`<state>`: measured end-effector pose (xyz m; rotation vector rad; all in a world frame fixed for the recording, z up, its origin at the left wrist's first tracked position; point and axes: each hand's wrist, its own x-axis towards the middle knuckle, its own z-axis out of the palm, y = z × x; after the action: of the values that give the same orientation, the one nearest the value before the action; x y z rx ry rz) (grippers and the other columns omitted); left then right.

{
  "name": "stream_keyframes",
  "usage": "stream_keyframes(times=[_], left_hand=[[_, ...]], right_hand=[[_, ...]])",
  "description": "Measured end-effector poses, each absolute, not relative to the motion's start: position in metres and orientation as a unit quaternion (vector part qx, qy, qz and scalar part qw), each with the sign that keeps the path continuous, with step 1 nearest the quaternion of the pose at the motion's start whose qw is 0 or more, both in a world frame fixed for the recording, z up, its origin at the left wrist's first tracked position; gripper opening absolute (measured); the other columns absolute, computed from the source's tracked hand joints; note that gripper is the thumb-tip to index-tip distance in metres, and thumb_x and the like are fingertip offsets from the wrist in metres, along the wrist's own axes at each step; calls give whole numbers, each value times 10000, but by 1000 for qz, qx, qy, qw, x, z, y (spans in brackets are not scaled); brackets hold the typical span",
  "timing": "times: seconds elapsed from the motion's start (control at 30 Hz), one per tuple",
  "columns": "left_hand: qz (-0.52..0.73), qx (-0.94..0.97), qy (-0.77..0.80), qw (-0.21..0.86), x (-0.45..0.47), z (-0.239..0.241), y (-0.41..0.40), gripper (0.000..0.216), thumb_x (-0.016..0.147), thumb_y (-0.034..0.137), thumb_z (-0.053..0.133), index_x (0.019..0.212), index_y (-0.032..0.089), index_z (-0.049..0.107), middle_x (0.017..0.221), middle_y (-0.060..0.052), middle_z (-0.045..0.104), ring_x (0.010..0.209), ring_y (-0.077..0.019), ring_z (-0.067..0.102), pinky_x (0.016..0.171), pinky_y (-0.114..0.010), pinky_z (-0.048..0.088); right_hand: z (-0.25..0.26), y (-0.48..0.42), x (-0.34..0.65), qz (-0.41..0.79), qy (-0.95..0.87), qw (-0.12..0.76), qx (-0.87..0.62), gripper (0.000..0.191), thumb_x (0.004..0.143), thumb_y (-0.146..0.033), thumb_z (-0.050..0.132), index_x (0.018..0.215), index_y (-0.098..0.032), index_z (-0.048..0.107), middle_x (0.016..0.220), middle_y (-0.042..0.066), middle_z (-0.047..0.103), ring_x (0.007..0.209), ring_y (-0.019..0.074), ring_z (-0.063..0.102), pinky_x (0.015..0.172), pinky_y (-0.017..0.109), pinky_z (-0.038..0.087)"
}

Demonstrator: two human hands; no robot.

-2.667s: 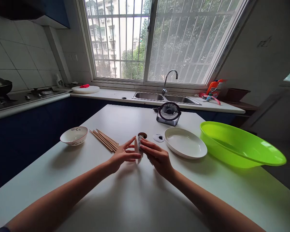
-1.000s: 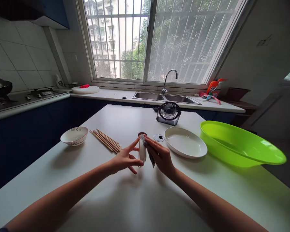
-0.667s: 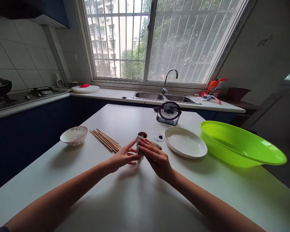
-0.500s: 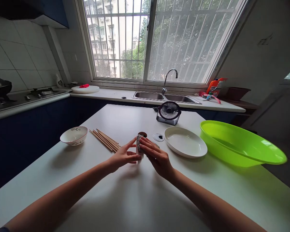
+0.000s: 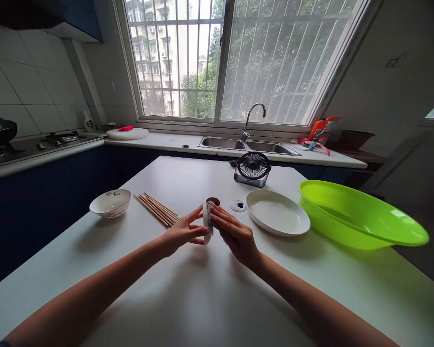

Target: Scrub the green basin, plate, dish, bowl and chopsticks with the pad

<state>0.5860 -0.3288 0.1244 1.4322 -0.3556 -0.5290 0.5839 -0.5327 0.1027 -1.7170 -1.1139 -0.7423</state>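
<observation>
Edge-on above the middle of the table, a small white dish (image 5: 206, 237) is gripped by my left hand (image 5: 181, 235), fingers and thumb around its left side. Bunched in my right hand (image 5: 240, 240) is a grey, fuzzy cloth (image 5: 209, 210), pressed against the dish's right face. Most of the cloth is hidden under those fingers. Just left of my left hand lie several wooden chopsticks (image 5: 155, 208). A white plate (image 5: 277, 212) rests to the right of my right hand.
A patterned bowl (image 5: 110, 205) sits at the left on the white table (image 5: 188, 176). A small black fan (image 5: 253, 167) stands at the back, and a big green basin (image 5: 361, 217) occupies the right. Behind are a sink (image 5: 222, 143) and counter.
The dish has turned slightly and shows a little more of its white edge. My right hand and the cloth have shifted slightly over its face. Other things stay in place.
</observation>
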Motion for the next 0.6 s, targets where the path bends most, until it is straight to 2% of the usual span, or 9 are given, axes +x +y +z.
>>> stream_keyframes(times=[0.17, 0.27, 0.47, 0.6], left_hand=[[-214, 654, -127, 714, 586, 120, -329, 1125, 638, 594, 823, 1543, 383, 188, 1562, -217, 312, 1249, -365, 533, 887, -474, 537], [-215, 659, -127, 710, 586, 120, -329, 1096, 657, 549, 833, 1539, 391, 203, 1554, -208, 331, 1235, -345, 546, 884, -450, 536], [-264, 625, -136, 722, 591, 115, -325, 1120, 624, 288, 903, 1510, 452, 238, 1548, -160, 351, 1106, -268, 623, 871, -399, 545], [-277, 614, -128, 728, 594, 114, -323, 1105, 622, 272, 904, 1506, 445, 264, 1517, -165, 381, 1044, -254, 652, 860, -416, 560]], right_hand=[[103, -532, 585, -310, -464, 442, -702, 551, 976, -75, 481, 1449, -357, 447, 1447, 34, 519, 1350, 236, 481, 1122, 483, 453], [99, -535, 588, -305, -456, 449, -705, 555, 974, -73, 486, 1442, -369, 456, 1454, 26, 510, 1356, 233, 476, 1122, 474, 454], [93, -538, 594, -283, -407, 484, -721, 533, 974, -73, 484, 1407, -383, 501, 1459, 11, 505, 1326, 212, 514, 1108, 426, 478], [94, -536, 592, -287, -408, 484, -719, 535, 971, -69, 488, 1405, -382, 504, 1458, 10, 506, 1325, 211, 515, 1114, 424, 471]])
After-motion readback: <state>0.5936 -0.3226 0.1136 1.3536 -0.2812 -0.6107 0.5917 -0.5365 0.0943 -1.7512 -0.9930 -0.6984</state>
